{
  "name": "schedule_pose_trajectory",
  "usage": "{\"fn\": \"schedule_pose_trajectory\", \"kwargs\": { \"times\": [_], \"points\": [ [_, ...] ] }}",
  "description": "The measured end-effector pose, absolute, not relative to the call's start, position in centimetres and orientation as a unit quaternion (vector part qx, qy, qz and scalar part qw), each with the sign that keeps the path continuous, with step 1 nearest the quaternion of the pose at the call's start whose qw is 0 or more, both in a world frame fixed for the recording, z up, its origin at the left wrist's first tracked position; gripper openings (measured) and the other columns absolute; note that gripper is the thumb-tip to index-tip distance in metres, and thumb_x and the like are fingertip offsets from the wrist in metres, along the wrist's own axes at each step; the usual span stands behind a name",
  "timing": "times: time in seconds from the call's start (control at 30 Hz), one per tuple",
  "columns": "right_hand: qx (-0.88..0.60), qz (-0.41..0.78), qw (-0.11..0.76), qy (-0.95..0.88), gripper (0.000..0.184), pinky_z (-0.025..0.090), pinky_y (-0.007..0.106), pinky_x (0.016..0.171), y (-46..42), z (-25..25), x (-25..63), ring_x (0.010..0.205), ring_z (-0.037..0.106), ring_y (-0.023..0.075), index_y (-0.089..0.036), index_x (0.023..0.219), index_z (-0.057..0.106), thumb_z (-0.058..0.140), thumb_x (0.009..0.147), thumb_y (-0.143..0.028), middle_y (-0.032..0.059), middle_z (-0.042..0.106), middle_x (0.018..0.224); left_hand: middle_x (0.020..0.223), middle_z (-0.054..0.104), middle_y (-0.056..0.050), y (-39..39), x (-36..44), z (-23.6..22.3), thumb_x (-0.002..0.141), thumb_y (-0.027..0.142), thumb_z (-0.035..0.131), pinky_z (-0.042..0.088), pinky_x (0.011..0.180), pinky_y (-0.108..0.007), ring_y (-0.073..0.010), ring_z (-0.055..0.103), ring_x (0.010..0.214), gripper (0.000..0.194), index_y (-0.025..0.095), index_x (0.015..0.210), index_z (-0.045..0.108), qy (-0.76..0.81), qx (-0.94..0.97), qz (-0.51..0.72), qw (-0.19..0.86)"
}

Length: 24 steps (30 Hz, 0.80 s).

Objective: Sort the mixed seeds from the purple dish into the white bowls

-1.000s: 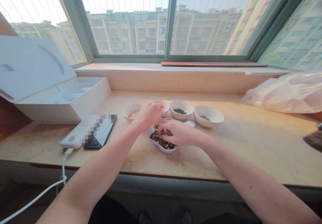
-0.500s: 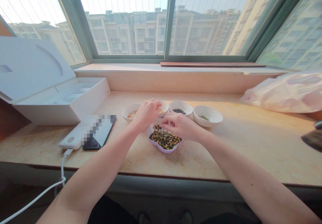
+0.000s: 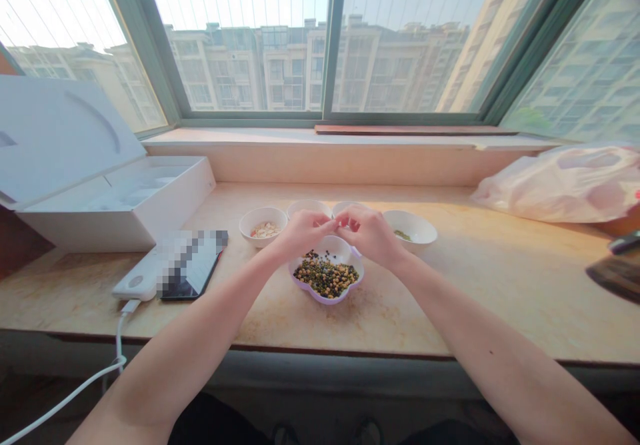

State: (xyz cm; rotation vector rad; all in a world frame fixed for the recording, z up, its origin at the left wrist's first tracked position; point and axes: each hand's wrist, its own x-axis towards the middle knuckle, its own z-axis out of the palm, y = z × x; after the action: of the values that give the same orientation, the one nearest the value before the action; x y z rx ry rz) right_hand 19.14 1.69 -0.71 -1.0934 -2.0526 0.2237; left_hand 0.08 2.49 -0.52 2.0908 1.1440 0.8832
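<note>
My left hand (image 3: 306, 228) and my right hand (image 3: 369, 230) meet at the fingertips over the back of a purple-rimmed, scalloped bowl (image 3: 327, 298). Fingers on both sides are pinched together; anything between them is too small to make out. Inside that bowl lies a mix of dark, green and tan beans (image 3: 330, 277). Behind it stands a row of white bowls. The left one (image 3: 243, 229) contains pale flat pieces (image 3: 265, 230), and the right one (image 3: 425, 232) has a few green beans (image 3: 401, 235). My hands partly hide the two middle bowls (image 3: 305, 206).
An open white box (image 3: 170, 198) stands at the left. A phone (image 3: 187, 285) lies against a white power bank (image 3: 135, 284) with a cable (image 3: 119, 345). At the right are a plastic bag (image 3: 555, 185) and a dark object (image 3: 615, 272). The counter's front edge (image 3: 340, 350) runs close to me.
My left hand has come back from the second white bowl towards my right hand, and their fingertips now meet. The right hand has lifted slightly away from the beans. The view has shifted slightly.
</note>
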Motion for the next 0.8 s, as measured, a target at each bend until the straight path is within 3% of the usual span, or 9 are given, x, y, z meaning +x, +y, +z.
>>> {"fn": "schedule_pose_trajectory", "kwargs": {
  "times": [0.17, 0.23, 0.33, 0.47, 0.6, 0.8],
  "points": [
    [-0.448, 0.108, 0.389, -0.797, 0.016, 0.046, 0.029, 0.066, 1.1, -0.4, 18.9, 0.068, 0.059, 0.0152, -0.019, 0.100, 0.074, 0.071, 0.089, -0.030, 0.0030, 0.072, 0.084, 0.083, 0.076, -0.005, 2.6, 0.0, -0.5, 0.095, 0.037, 0.058, 0.048, 0.068, -0.025, -0.0164, 0.066, 0.077, 0.030, 0.015, 0.088, 0.078, 0.437, 0.770, 0.351, 0.307],
    [-0.469, 0.128, 0.364, -0.794, 0.027, 0.048, 0.030, 0.068, 0.6, -0.1, 18.8, 0.069, 0.062, 0.0158, -0.019, 0.109, 0.073, 0.075, 0.086, -0.033, 0.0042, 0.074, 0.089, 0.086, 0.077, -0.005, 3.0, -0.4, -0.3, 0.096, 0.031, 0.057, 0.049, 0.074, -0.028, -0.0173, 0.067, 0.079, 0.026, 0.016, 0.088, 0.077, 0.463, 0.779, 0.348, 0.240],
    [-0.460, 0.158, 0.278, -0.828, 0.021, 0.050, 0.032, 0.072, -0.4, 0.4, 18.3, 0.073, 0.066, 0.0179, -0.019, 0.101, 0.076, 0.074, 0.087, -0.034, 0.0057, 0.076, 0.090, 0.095, 0.076, -0.008, 3.8, -1.2, -0.2, 0.095, 0.022, 0.054, 0.048, 0.084, -0.033, -0.0203, 0.066, 0.085, 0.025, 0.016, 0.086, 0.076, 0.517, 0.794, 0.309, 0.080],
    [-0.378, 0.174, 0.157, -0.895, 0.031, 0.052, 0.038, 0.087, -1.4, 0.2, 17.6, 0.096, 0.071, 0.0260, -0.021, 0.109, 0.078, 0.076, 0.084, -0.038, 0.0087, 0.078, 0.110, 0.102, 0.074, -0.012, 4.3, -2.1, -0.2, 0.098, 0.019, 0.047, 0.045, 0.093, -0.039, -0.0252, 0.066, 0.096, 0.032, 0.016, 0.086, 0.076, 0.539, 0.817, 0.203, -0.024],
    [-0.338, 0.177, 0.108, -0.918, 0.047, 0.051, 0.043, 0.096, -1.2, -1.0, 17.3, 0.117, 0.065, 0.0329, -0.022, 0.119, 0.077, 0.081, 0.079, -0.046, 0.0112, 0.074, 0.124, 0.106, 0.073, -0.013, 4.4, -2.1, -0.5, 0.102, 0.021, 0.041, 0.043, 0.093, -0.041, -0.0265, 0.066, 0.101, 0.036, 0.015, 0.093, 0.076, 0.541, 0.823, 0.171, -0.033],
    [-0.341, 0.172, 0.068, -0.922, 0.054, 0.052, 0.039, 0.084, -0.7, -0.7, 16.8, 0.108, 0.064, 0.0317, -0.022, 0.119, 0.075, 0.086, 0.070, -0.044, 0.0101, 0.071, 0.115, 0.110, 0.073, -0.012, 4.6, -1.7, -0.7, 0.103, 0.028, 0.046, 0.042, 0.097, -0.040, -0.0258, 0.065, 0.105, 0.033, 0.017, 0.102, 0.076, 0.537, 0.817, 0.209, -0.015]
  ]
}}
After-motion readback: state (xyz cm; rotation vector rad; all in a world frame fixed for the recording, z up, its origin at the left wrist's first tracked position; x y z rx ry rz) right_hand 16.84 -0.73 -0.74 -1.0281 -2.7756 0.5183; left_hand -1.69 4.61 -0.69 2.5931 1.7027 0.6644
